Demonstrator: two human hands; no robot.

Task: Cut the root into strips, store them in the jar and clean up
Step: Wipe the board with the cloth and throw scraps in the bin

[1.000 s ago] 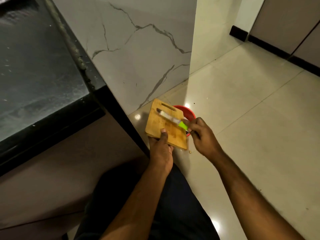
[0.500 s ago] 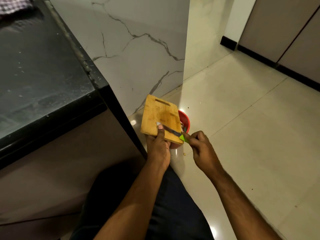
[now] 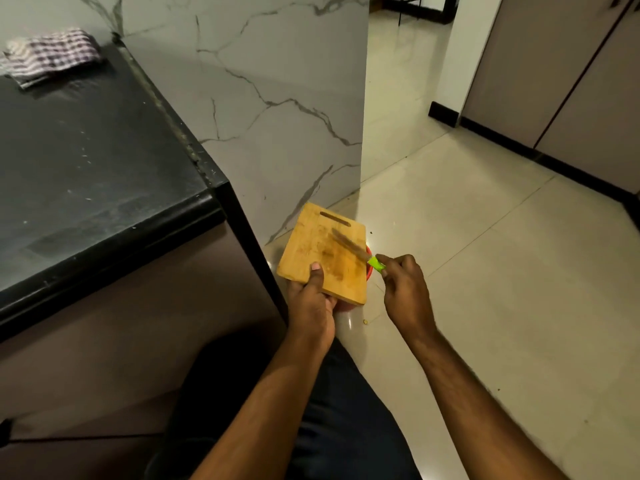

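My left hand point(image 3: 311, 299) grips the near edge of a wooden cutting board point(image 3: 311, 244), thumb on top, holding it over the floor. A red bin point(image 3: 369, 268) shows only as a thin rim behind the board's right edge. My right hand point(image 3: 405, 289) holds a knife point(image 3: 349, 244) by its green handle, and the blurred blade lies across the board's upper right part. The board's surface carries orange-brown stains. No root or jar is in view.
A black countertop point(image 3: 86, 161) fills the left, with a folded checked cloth point(image 3: 48, 55) at its far corner. A marble wall panel point(image 3: 277, 98) stands behind the board. Glossy floor tiles point(image 3: 485, 271) spread to the right, with small scraps point(image 3: 365, 321) near the bin.
The knife blade has swept back up across the board from its near edge. The view has risen, and the cloth on the counter now shows fully.
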